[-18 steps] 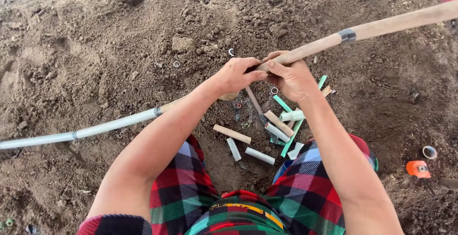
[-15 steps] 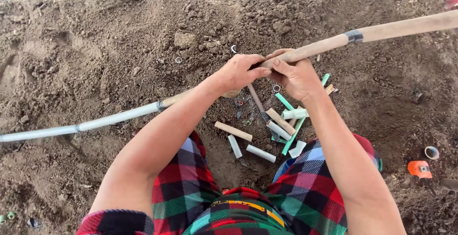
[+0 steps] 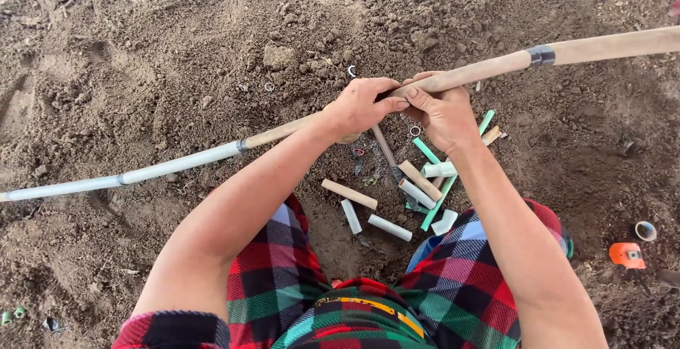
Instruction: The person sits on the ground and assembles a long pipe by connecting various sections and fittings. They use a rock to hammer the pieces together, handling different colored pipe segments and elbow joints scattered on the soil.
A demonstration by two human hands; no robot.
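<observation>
Here, left to right, one item with its surroundings.

Long pipe (image 3: 177, 165): a slender run made of joined lengths, pale grey-white at the far left, tan through the middle and right, with a dark band (image 3: 542, 55) near the right end. Long axis: low at the left edge, rising gently to the upper right edge, crossing in front of the person from side to side. It lies just beyond the knees, held above the loose brown soil (image 3: 142, 52).

Left hand (image 3: 361, 105): closed over the pipe from above, fingers curled round it, at about mid-length.

Right hand (image 3: 443, 112): touching the left, fingertips pinched on the pipe just right of the left hand's grip; whether it holds something small between the fingers cannot be told. Both hands meet at one spot, neither clearly nearer.

Below the hands, on the soil between the knees: a scatter of short pipe offcuts (image 3: 389, 227), white, tan and green, apart from the long pipe. Red, green and black checked cloth (image 3: 283, 278) covers the legs.

Far right, well apart: an orange object (image 3: 627, 255) and a small ring-shaped fitting (image 3: 645, 231).
</observation>
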